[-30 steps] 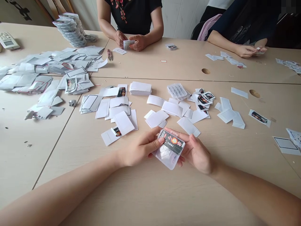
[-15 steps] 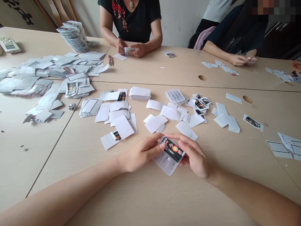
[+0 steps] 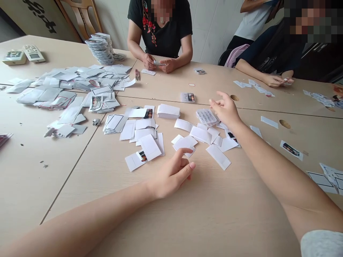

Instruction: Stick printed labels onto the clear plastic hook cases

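Note:
My left hand [image 3: 173,175] rests low over the bare wood, thumb and index finger apart, the other fingers curled, nothing in it. Just beyond its fingertips lie loose white paper cards [image 3: 184,141]. My right hand [image 3: 224,109] is stretched forward with its fingers apart and holds nothing. Beside it, to the left, is a small stack of clear plastic boxes [image 3: 205,116] with compartments. Farther off, a clear plastic box with a black label [image 3: 188,97] lies on the table, apart from both hands. Part of the card pile is hidden under my right forearm.
Several white cards [image 3: 146,142] and a neat card stack [image 3: 168,110] lie left of centre. A large heap of white packets [image 3: 80,80] spreads at far left, with stacked packs [image 3: 100,49] behind. Opposite, a person's hands [image 3: 160,65] hold a small flat item. Small red-handled snips [image 3: 137,74] lie nearby.
The labelled plastic box has left both hands and now lies farther forward on the table. My right hand has moved forward and opened; my left stays low. The view has shifted left.

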Action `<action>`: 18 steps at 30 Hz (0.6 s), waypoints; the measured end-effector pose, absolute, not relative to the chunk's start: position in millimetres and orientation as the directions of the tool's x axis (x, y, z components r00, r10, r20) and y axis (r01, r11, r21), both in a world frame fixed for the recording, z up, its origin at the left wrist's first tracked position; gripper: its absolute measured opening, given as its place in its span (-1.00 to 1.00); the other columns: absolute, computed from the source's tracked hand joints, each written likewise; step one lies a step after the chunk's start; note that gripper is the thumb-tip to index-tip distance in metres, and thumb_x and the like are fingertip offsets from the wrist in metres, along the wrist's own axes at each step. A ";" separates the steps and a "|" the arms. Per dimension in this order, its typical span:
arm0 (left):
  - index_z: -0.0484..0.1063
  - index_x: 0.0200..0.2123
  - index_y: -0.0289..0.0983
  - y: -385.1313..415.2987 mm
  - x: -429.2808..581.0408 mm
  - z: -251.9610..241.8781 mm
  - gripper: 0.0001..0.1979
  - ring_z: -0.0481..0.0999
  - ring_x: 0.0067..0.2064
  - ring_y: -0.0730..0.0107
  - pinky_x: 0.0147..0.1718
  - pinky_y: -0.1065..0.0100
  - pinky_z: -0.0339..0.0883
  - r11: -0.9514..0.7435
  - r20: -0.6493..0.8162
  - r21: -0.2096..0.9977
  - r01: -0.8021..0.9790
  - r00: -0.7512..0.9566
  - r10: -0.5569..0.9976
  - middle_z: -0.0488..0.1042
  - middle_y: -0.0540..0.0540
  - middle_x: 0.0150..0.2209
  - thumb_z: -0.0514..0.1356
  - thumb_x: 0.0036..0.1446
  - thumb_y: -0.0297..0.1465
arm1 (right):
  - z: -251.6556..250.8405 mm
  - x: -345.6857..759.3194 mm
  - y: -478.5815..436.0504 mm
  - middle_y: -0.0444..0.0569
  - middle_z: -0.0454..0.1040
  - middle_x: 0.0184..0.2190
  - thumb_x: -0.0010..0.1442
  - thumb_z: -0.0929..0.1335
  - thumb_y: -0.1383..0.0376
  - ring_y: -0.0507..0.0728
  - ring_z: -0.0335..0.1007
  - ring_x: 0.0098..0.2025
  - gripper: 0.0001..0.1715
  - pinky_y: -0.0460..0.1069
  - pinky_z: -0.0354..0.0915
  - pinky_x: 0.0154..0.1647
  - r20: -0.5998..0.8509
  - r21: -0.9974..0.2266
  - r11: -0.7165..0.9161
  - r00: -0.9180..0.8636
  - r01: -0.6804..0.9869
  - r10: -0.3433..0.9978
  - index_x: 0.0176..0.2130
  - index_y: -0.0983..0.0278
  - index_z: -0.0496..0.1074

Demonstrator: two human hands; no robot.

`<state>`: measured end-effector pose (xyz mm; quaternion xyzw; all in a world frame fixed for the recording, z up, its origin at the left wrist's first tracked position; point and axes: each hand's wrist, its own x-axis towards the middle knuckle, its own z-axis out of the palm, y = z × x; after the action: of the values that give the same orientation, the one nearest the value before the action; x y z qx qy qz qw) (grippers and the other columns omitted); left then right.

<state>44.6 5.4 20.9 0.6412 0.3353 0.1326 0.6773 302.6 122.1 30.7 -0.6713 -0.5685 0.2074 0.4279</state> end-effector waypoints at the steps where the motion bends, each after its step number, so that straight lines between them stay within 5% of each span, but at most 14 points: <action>1: 0.04 0.02 -0.18 5.5 44.4 20.7 -0.64 0.26 -0.48 0.52 -0.47 0.42 0.19 0.128 -0.275 0.960 0.250 0.745 0.607 0.27 0.06 -0.45 -0.10 0.27 -0.10 | 32.0 306.1 124.7 0.08 0.44 -0.11 0.05 0.37 0.12 0.18 0.40 -0.17 -0.31 0.11 0.35 -0.15 0.273 -0.710 0.081 0.167 0.699 0.947 0.15 0.25 0.26; 4: 0.07 0.00 -0.21 5.2 44.1 19.4 -0.65 0.25 -0.46 0.51 -0.45 0.41 0.18 0.053 -0.240 0.964 0.260 0.766 0.596 0.25 0.07 -0.48 -0.11 0.28 -0.13 | 39.9 314.3 118.7 0.00 0.23 0.18 0.00 0.38 0.26 0.24 0.14 0.21 -0.35 0.14 0.12 0.20 0.146 -0.478 0.274 -0.232 0.835 0.962 0.11 0.15 0.32; 8: 0.10 -0.02 -0.23 5.0 44.3 16.8 -0.67 0.25 -0.45 0.49 -0.46 0.41 0.15 -0.077 -0.194 0.954 0.291 0.790 0.582 0.23 0.07 -0.50 -0.12 0.29 -0.16 | 47.1 317.9 111.9 -0.09 0.18 0.23 0.02 0.34 0.32 0.25 0.09 0.24 -0.30 0.15 0.03 0.25 -0.088 -0.355 0.342 -0.395 0.870 0.914 0.17 0.09 0.25; 12: 0.13 -0.04 -0.26 4.4 44.8 15.2 -0.69 0.21 -0.51 0.52 -0.51 0.44 0.09 -0.174 -0.140 0.940 0.293 0.798 0.586 0.22 0.09 -0.54 -0.09 0.28 -0.19 | 44.5 316.8 118.5 -0.07 0.33 0.09 -0.03 0.38 0.23 0.31 0.25 0.08 -0.36 0.25 0.11 0.13 -0.025 -0.188 0.334 -0.344 0.924 0.939 0.08 0.05 0.33; 18: 0.18 -0.06 -0.28 -5.2 42.2 11.0 -0.77 0.24 -0.55 0.55 -0.56 0.47 0.12 -0.412 0.035 0.877 0.245 0.825 0.564 0.30 0.07 -0.53 -0.07 0.28 -0.31 | 51.2 306.3 92.2 0.00 0.35 -0.01 -0.02 0.40 0.14 0.28 0.30 0.01 -0.39 0.22 0.11 0.04 0.206 -0.142 0.393 -0.361 0.909 0.910 0.05 0.09 0.33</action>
<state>42.2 -5.2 11.0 0.8240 0.2454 0.1651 0.4833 306.3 92.2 51.2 -0.5511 -0.8249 0.0016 0.1260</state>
